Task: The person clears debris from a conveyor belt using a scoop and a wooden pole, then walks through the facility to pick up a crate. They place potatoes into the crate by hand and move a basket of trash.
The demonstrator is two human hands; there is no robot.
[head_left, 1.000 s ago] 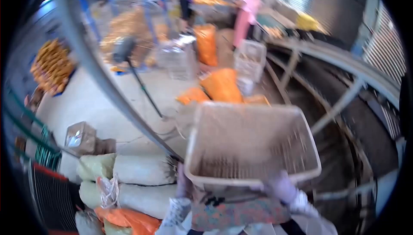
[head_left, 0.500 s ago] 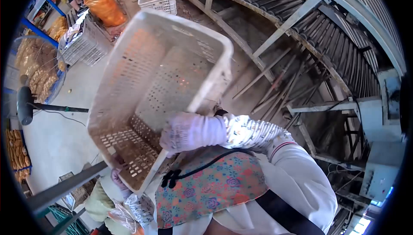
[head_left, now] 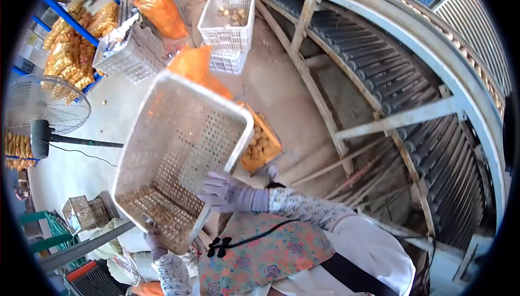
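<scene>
The right hand [head_left: 232,192] is hooked over a tilted crate's [head_left: 170,139] rim at four o'clock, fingers inside; at seven o'clock, the crate is held by the left hand [head_left: 156,245], partly hidden.

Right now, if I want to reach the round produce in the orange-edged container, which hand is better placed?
Probably your right hand: it grips the held crate on the side nearer the orange-edged container. Your left hand is at the crate's lower corner, farther off.
</scene>
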